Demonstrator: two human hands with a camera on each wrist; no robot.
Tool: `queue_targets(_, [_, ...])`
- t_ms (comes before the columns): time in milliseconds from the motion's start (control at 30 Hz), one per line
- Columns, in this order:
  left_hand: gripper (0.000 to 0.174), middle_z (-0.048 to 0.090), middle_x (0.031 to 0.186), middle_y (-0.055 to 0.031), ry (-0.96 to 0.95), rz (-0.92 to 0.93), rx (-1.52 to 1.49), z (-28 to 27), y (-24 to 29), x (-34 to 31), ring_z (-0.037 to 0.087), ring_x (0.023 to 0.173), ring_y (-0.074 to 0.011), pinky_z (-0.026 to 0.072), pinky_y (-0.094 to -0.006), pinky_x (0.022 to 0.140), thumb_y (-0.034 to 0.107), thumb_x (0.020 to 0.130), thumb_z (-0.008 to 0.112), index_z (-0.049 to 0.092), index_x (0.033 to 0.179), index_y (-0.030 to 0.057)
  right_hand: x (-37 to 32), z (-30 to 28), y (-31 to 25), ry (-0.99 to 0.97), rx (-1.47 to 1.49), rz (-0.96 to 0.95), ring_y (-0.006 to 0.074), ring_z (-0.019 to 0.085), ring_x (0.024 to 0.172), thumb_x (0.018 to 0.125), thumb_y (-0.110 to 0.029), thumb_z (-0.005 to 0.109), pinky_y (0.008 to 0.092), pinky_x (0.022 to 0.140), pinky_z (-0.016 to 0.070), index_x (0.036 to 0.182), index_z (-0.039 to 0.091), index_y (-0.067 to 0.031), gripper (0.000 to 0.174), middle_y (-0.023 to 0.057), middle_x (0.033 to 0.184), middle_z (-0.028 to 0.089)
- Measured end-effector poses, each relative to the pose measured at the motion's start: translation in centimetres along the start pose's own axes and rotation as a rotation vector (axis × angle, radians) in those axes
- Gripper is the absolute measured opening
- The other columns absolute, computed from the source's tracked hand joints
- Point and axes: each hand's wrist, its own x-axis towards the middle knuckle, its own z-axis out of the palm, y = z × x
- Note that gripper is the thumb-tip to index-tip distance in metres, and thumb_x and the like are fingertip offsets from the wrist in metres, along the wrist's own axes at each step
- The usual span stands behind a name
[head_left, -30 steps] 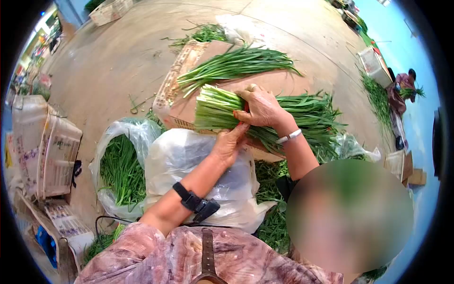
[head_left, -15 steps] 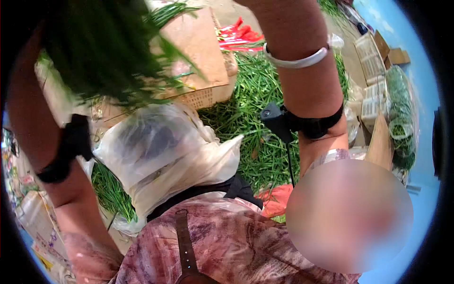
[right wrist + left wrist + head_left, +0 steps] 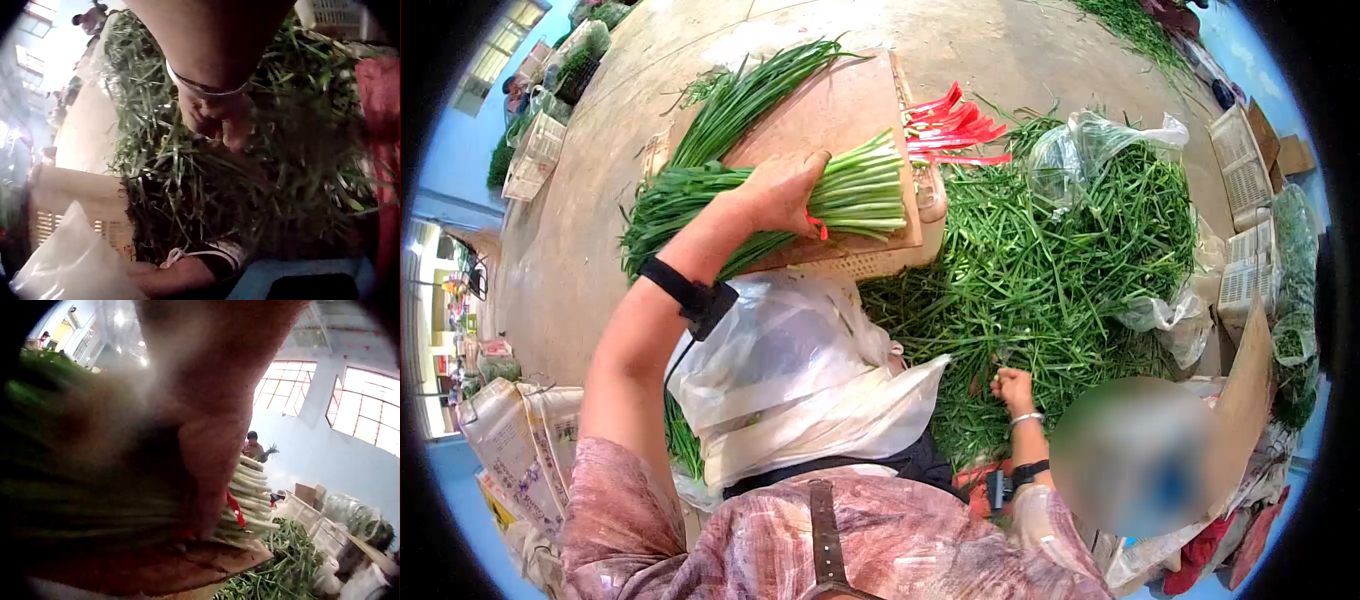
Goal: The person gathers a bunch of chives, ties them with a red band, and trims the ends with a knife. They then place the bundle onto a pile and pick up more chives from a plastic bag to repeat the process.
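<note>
On the board, my left hand grips a thick bundle of long green stalks. The pale cut ends point right and the leaves left. A red tie shows beside the fingers. In the left wrist view the hand lies over the bundle, with pale stalk ends beyond it. My right hand is low over the loose greens, away from the bundle. The right wrist view shows that hand with curled fingers; no held thing can be made out.
Red strips lie at the board's right edge, and more leaves at its upper left. A large heap of loose greens spreads to the right. White plastic covers the lap. Crates stand far right.
The bundle has been lifted and turned round, its pale ends now pointing right instead of left. My right hand has let go of it and moved down to the right. The view has swung right.
</note>
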Motion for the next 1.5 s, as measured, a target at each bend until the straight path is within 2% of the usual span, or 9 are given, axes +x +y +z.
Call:
queue_targets(133, [0.095,0.054,0.107,-0.0248,-0.407,-0.226,-0.209,-2.4,-0.5,2.0,0.051,0.103,-0.0393,0.0425,-0.0389,0.087,0.025,0.049,0.083,0.035,0.126,-0.0029,8.9,-1.1,17.2,0.034,0.019,-0.167,0.0160,0.048,0.046,0.077,0.003,0.052,0.0305,0.043,0.0378,0.063,0.057,-0.0002,0.015,0.0035,0.057,0.051])
queue_targets(233, [0.108,0.050,0.115,-0.0257,-0.281,-0.108,-0.154,-2.2,-1.1,2.6,0.049,0.109,-0.0388,0.0404,-0.0362,0.090,0.026,0.048,0.084,0.025,0.134,-0.0033,7.4,2.2,14.6,0.327,-0.322,-0.188,0.0275,0.056,0.057,0.074,-0.008,0.063,0.0357,0.057,0.0450,0.066,0.059,0.0011,0.013,0.0140,0.063,0.060])
queue_targets(333, [0.123,0.038,0.131,-0.0266,-0.340,-0.183,-0.049,-2.9,0.9,4.0,0.037,0.123,-0.0359,0.0323,-0.0422,0.101,0.034,0.044,0.085,0.015,0.138,-0.0041,0.9,4.4,0.0,0.257,-0.650,0.159,0.0330,0.061,0.071,0.070,-0.017,0.071,0.0390,0.065,0.0483,0.077,0.063,0.0010,0.021,0.0191,0.080,0.065])
queue_targets(700, [0.138,0.022,0.142,-0.0258,-0.105,-0.311,0.374,1.7,6.0,4.0,0.021,0.133,-0.0375,0.0200,-0.0608,0.101,0.050,0.033,0.083,0.014,0.139,-0.0052,1.0,6.1,-0.3,0.375,-0.691,0.388,0.0347,0.063,0.080,0.071,-0.025,0.072,0.0426,0.069,0.0501,0.086,0.061,0.0037,0.034,0.0224,0.091,0.063])
queue_targets(900, [0.131,0.039,0.130,-0.0250,-0.229,-0.300,0.207,1.3,3.9,6.2,0.043,0.117,-0.0368,0.0351,-0.0479,0.097,0.039,0.034,0.087,0.018,0.138,-0.0025,-3.2,1.0,1.3,0.466,-0.515,-0.134,0.0412,0.059,0.076,0.064,-0.018,0.064,0.0403,0.072,0.0475,0.084,0.056,0.0091,0.035,0.0253,0.079,0.061])
queue_targets(1000, [0.125,0.055,0.105,-0.0234,-0.212,-0.271,0.089,1.6,1.9,7.1,0.054,0.099,-0.0366,0.0435,-0.0390,0.088,0.034,0.038,0.086,0.020,0.136,-0.0057,-5.7,-2.0,-0.4,0.454,-0.498,-0.216,0.0296,0.057,0.061,0.068,-0.013,0.064,0.0392,0.061,0.0465,0.081,0.052,0.0024,0.024,0.0158,0.071,0.059])
queue_targets(1200, [0.095,0.059,0.097,-0.0228,-0.310,-0.337,-0.047,1.5,0.9,7.6,0.057,0.094,-0.0354,0.0470,-0.0389,0.081,0.032,0.039,0.085,0.043,0.116,-0.0053,-15.9,-3.4,-7.6,0.045,0.929,0.136,0.0149,0.044,0.039,0.084,-0.013,0.059,0.0281,0.035,0.0358,0.083,0.046,-0.0078,0.014,0.0044,0.058,0.047])
queue_targets(1367, [0.063,0.062,0.089,-0.0193,-0.265,-0.332,0.051,1.3,1.8,7.6,0.061,0.085,-0.0336,0.0501,-0.0392,0.075,0.025,0.043,0.081,0.055,0.094,-0.0019,-18.3,-2.0,-6.8,0.154,0.199,0.316,0.0152,0.047,0.040,0.082,-0.005,0.055,0.0291,0.034,0.0374,0.080,0.045,-0.0036,0.010,0.0055,0.058,0.049])
queue_targets(1500, [0.063,0.065,0.091,-0.0156,-0.223,-0.358,0.019,1.4,2.4,6.8,0.064,0.085,-0.0283,0.0522,-0.0384,0.073,0.019,0.048,0.078,0.055,0.103,-0.0005,-20.1,1.8,-14.1,0.001,0.119,-0.135,0.0115,0.047,0.041,0.081,-0.001,0.053,0.0238,0.037,0.0365,0.087,0.044,-0.0032,0.011,0.0043,0.059,0.050])
